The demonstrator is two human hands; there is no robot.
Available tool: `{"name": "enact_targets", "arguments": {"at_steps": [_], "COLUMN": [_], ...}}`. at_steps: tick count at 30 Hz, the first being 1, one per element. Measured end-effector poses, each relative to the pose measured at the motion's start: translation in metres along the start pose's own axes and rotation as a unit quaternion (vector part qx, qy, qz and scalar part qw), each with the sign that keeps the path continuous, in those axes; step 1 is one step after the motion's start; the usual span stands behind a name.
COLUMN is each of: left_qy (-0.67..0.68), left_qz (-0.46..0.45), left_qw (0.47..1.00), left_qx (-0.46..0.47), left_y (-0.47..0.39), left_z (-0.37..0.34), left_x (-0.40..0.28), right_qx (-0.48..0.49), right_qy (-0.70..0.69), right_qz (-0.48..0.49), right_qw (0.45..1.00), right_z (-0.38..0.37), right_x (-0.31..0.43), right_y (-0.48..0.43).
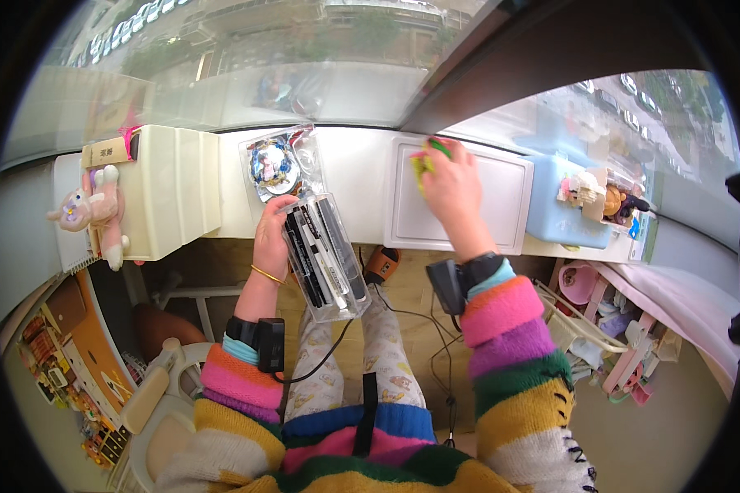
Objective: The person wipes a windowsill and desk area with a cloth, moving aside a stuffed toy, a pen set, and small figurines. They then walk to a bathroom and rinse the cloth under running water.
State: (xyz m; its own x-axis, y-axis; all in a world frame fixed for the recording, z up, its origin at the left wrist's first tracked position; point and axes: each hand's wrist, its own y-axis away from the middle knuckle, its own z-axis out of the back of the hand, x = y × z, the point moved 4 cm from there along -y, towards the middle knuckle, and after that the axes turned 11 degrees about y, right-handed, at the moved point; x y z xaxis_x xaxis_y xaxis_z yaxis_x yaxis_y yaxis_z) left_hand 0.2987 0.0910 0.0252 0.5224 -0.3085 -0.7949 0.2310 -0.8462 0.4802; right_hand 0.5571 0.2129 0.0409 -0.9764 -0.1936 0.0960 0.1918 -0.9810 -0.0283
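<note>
My left hand (271,237) grips one side of a clear plastic case (330,259). Black, white and grey pens (314,262) fill it, and it is tilted above the floor in front of the sill. Over the white storage-box lid (401,212), my right hand (453,182) is closed around a small yellow-green and pink item (420,166), perhaps a cloth. A darker green part (439,146) shows by the fingers; the palm hides the rest. Just beyond my left hand, a clear package (311,157) lies beside a round blue-trimmed ornament (273,163).
A cream drawer unit (166,191) bearing a plush toy (92,206) stands left. To the right sits a light-blue box (558,200) topped with figurines (613,200). Window glass (357,92) borders the white sill (354,185). Black cables (447,370) hang near my legs; a chair (166,407) is lower left.
</note>
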Motion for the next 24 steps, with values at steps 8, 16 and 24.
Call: {"name": "enact_targets", "arguments": {"at_steps": [8,16,24], "left_qy": [0.036,-0.020,-0.029], "left_qz": [0.008,-0.022,-0.036], "left_qw": [0.998,0.999,0.998], "left_qx": [0.047,0.041,0.038], "left_y": [0.004,0.008,0.015], "left_z": [0.009,0.023,0.030], "left_x": [-0.005,-0.002,-0.005], "right_qx": [0.135,0.129,0.079], "right_qy": [0.154,0.004,0.087], "right_qz": [-0.171,-0.009,-0.229], "right_qw": [0.964,0.992,0.966], "right_z": [0.018,-0.013,0.018], "right_x": [-0.092,0.000,-0.071], "right_y": [-0.008,-0.016,-0.001]}}
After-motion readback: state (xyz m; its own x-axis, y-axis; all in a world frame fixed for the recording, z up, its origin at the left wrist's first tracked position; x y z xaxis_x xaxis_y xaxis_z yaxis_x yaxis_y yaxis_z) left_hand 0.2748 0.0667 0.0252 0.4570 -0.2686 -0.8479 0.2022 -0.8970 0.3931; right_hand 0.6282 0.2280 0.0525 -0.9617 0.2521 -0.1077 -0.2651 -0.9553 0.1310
